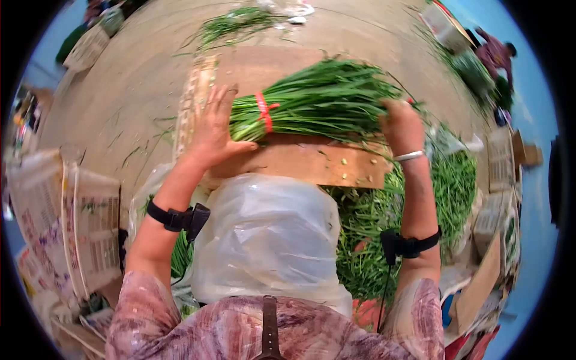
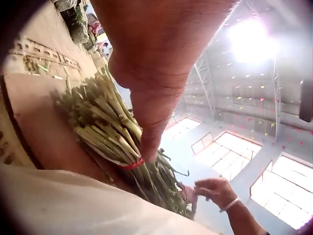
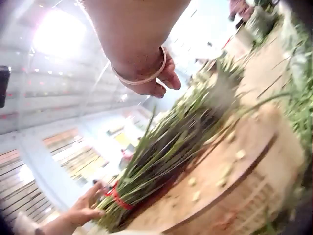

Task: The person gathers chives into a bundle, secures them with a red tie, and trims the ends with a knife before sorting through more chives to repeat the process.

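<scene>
A thick bundle of long green chives [image 1: 330,99] lies across a brown board [image 1: 294,165], with a red tie [image 1: 264,114] around its stems. My left hand [image 1: 211,129] is at the pale stem ends, fingers straight and thumb spread wide beside them. In the left wrist view the cut ends [image 2: 100,105] show close up under that hand. My right hand [image 1: 403,127], with a bangle at the wrist, is at the leafy end. Its fingers look loosely bent above the leaves in the right wrist view, with nothing seen in them.
Clear plastic sheeting [image 1: 264,234] covers my lap. Loose greens [image 1: 453,192] are heaped at the right, and more [image 1: 234,27] lie on the floor beyond the board. Printed crates [image 1: 90,222] stand at the left. Another person [image 1: 497,57] is at the far right.
</scene>
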The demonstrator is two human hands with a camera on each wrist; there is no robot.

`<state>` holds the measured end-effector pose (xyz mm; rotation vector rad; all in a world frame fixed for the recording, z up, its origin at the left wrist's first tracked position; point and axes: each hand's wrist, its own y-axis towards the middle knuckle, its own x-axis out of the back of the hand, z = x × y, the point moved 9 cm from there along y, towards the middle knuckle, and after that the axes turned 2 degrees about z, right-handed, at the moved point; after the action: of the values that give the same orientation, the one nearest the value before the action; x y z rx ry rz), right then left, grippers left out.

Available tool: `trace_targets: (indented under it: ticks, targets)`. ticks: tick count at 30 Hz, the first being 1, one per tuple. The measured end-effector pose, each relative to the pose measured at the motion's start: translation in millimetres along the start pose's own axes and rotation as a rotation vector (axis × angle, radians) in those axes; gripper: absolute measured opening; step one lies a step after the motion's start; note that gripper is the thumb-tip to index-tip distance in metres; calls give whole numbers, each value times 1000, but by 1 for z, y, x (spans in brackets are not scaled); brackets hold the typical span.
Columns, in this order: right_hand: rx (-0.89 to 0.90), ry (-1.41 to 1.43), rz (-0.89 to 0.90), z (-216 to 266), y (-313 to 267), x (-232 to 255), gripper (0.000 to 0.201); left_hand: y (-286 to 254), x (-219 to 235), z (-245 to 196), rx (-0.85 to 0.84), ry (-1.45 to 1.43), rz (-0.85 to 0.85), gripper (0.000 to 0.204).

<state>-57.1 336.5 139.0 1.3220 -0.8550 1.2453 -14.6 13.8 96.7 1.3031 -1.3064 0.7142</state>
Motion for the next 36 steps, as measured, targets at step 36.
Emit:
trace_targets:
  ticks: [36]
  targets:
    - [-6, 1057, 403, 74, -74, -51, 57, 73, 62, -161, -549, -113, 16, 114]
